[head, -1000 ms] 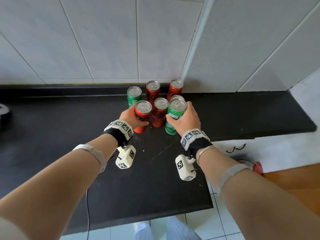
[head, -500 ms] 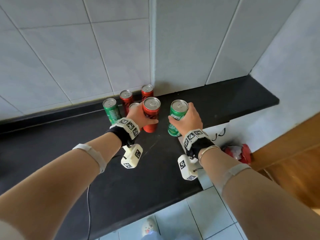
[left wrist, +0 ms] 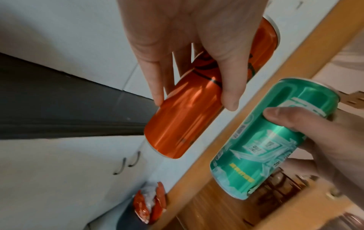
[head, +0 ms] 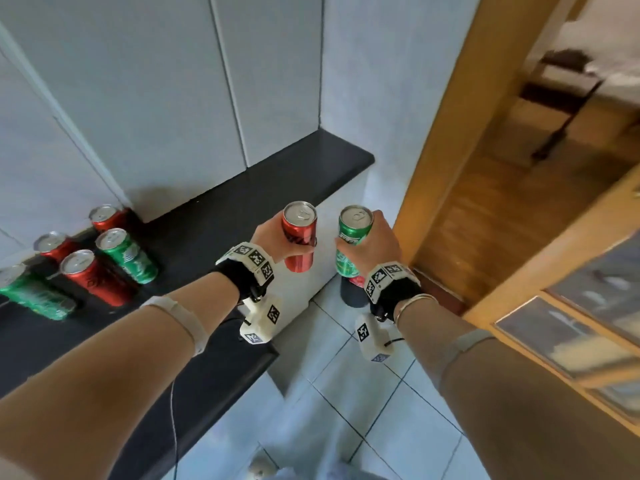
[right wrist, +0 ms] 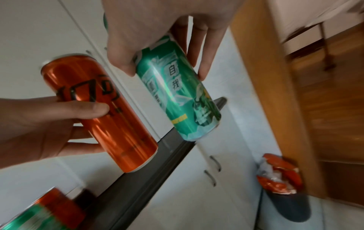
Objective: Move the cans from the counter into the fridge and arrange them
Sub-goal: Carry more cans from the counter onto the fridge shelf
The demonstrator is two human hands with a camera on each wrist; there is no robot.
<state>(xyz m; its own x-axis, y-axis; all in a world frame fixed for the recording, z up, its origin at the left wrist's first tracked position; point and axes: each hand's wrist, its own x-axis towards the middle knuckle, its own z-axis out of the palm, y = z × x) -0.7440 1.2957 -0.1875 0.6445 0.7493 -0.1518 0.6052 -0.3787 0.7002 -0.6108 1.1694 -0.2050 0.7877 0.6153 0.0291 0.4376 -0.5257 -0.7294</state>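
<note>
L hand (head: pixel 273 241) wrapped round red can (head: pixel 300 237), R hand (head: pixel 372 249) round green can (head: pixel 351 242); both upright, in air past black counter (head: pixel 242 202) edge. 5 cans (head: pixel 100 265) on counter.

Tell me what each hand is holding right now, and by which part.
The left hand grips a red can around its middle. The right hand grips a green can around its middle too.
</note>
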